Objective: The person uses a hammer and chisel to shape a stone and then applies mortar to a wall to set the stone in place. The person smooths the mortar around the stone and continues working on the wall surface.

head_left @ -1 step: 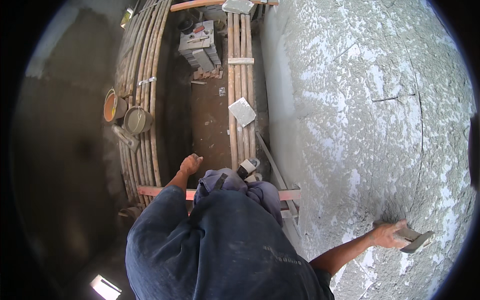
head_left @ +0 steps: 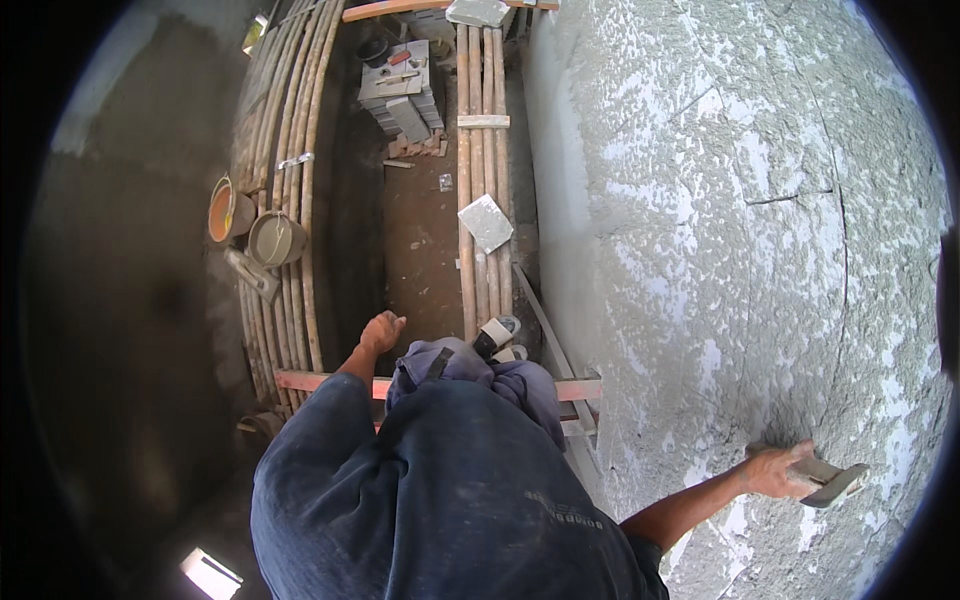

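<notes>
At the lower right, my right hand [head_left: 776, 472] is wrapped round a plastering trowel [head_left: 840, 486], which is against the rough wall [head_left: 690, 330]. Grey plaster covers this wall unevenly, with white patches showing through and a few dark cracks. My left hand [head_left: 381, 330] hangs in front of my left side with its fingers curled closed, and no object shows in it. It is apart from the bamboo poles on either side.
Bamboo poles [head_left: 290, 230] on the left carry an orange bucket [head_left: 232, 214], a grey bucket [head_left: 284, 243] and a float [head_left: 252, 273]. More poles [head_left: 484, 80] run below me, with a pale slab [head_left: 486, 224] on them. A reddish bar [head_left: 335, 384] crosses at my waist. Stacked blocks [head_left: 407, 118] stand farther off.
</notes>
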`<move>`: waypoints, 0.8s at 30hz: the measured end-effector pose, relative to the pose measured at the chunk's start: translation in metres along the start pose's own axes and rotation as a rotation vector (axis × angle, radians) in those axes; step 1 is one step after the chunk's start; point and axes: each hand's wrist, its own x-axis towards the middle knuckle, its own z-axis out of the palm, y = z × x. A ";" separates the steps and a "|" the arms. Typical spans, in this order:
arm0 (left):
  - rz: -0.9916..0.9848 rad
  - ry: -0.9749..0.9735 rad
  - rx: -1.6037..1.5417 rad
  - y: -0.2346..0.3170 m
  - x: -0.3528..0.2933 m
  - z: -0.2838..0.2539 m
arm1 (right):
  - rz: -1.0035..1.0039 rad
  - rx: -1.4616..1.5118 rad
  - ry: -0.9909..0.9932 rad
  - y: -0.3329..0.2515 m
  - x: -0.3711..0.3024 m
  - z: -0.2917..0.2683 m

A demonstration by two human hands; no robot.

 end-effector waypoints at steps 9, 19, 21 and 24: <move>-0.078 0.079 -0.053 -0.025 -0.031 0.031 | 0.003 -0.100 -0.024 0.011 0.000 0.005; -0.135 0.217 -0.216 -0.058 -0.098 0.091 | -0.020 0.147 -0.133 -0.007 0.000 -0.009; -0.164 0.092 -0.149 -0.076 -0.102 0.111 | -0.078 0.084 -0.176 -0.007 0.000 -0.014; -0.167 0.042 -0.124 -0.075 -0.106 0.123 | -0.014 0.103 -0.179 -0.019 0.001 -0.016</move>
